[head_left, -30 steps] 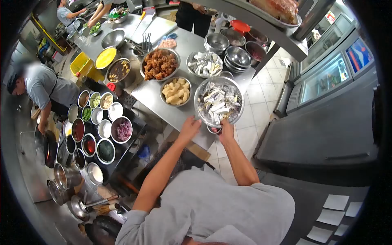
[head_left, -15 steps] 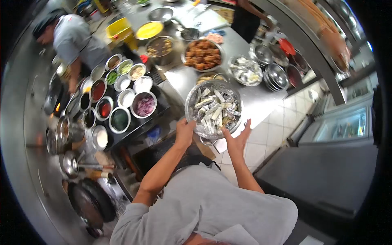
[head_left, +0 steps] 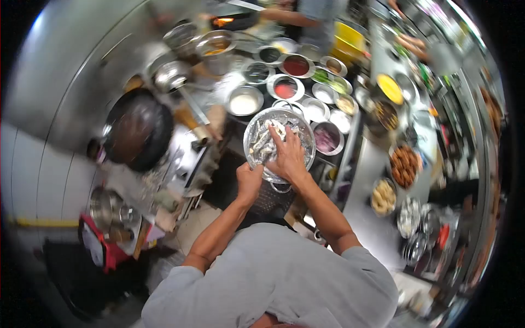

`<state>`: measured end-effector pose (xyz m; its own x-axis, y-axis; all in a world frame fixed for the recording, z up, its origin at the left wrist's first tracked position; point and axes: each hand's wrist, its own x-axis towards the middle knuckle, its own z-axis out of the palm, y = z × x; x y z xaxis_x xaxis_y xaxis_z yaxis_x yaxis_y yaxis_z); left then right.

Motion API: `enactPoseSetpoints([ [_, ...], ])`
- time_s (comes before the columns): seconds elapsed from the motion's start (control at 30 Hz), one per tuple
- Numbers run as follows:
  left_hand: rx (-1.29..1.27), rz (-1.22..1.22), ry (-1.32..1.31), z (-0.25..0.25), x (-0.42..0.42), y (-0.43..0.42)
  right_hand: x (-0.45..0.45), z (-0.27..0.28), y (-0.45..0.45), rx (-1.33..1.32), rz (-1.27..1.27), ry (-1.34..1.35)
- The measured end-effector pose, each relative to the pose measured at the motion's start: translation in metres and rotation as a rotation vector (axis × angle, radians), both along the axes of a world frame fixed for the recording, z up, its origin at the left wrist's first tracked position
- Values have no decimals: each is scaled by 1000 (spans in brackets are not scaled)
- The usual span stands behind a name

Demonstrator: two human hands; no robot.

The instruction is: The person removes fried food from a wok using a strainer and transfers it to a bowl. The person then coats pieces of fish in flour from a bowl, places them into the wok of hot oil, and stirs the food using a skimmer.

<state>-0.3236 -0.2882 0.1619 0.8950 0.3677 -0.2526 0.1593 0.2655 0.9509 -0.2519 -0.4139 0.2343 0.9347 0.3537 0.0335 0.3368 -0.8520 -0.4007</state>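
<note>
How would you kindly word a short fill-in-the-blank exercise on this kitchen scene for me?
1. The left hand holds the metal bowl by its ____.
2. The hand inside that bowl is the ____ one.
3. The tub near the top of the picture is coloured ____.

Missing words: rim; right; yellow.

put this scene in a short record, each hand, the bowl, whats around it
left hand: at the near-left rim of the metal bowl, apparently gripping it
right hand: reaching into the bowl, fingers spread over the white-coated strips
beyond bowl: small containers, one with red contents
picture left: dark wok
picture right: browned pieces and pale pieces in separate bowls
image quality: partly blurred
</note>
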Motion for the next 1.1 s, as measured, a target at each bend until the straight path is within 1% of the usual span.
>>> enactPoseSetpoints([
  [0.1, 4, 233, -73, -7, -12, 73, 16, 7, 84, -27, 244, -12],
  [0.17, 209, 350, -2, -19, -27, 120, 18, 9, 137, 41, 474, -37],
  [0.2, 249, 391, 56, -22, -35, 141, 16, 9, 166, 35, 556, -113],
  [0.23, 240, 448, 62, -9, -44, 158, 16, 8, 193, 31, 613, -113],
  [0.3, 234, 554, -12, 14, -62, 192, 13, 5, 247, 14, 816, -85],
  [0.37, 215, 668, -24, -3, -77, 228, 1, 5, 298, 25, 911, -108],
  [0.43, 209, 758, 14, -3, -94, 255, -14, 4, 340, -30, 987, -133],
  [0.5, 171, 814, 27, -3, -110, 277, -34, 9, 373, -18, 1052, -112],
  [0.57, 97, 971, -86, -7, -124, 295, -51, 12, 404, -55, 1080, -127],
  [0.6, 13, 1007, -143, 0, -128, 300, -54, -11, 421, -19, 1108, -216],
  [0.63, 15, 1044, -140, -2, -133, 306, -59, -12, 432, -15, 1145, -214],
  [0.7, 62, 1126, -88, -5, -141, 317, -69, -12, 452, 37, 1236, -315],
  [0.83, 88, 1279, -33, -7, -152, 329, -79, -12, 482, 30, 1393, -298],
  [0.9, 128, 1291, 54, -8, -155, 330, -81, -14, 489, 15, 1396, -218],
  [0.93, 61, 1351, -50, -13, -148, 332, -81, -19, 494, 16, 1434, -222],
  [1.0, 35, 1412, -51, -16, -143, 333, -82, -29, 507, -2, 1467, -337],
  [1.07, 10, 1455, -40, -16, -139, 335, -74, -31, 518, 40, 1550, -333],
  [1.1, -2, 1466, 10, -16, -137, 337, -70, -31, 523, 69, 1608, -323],
])
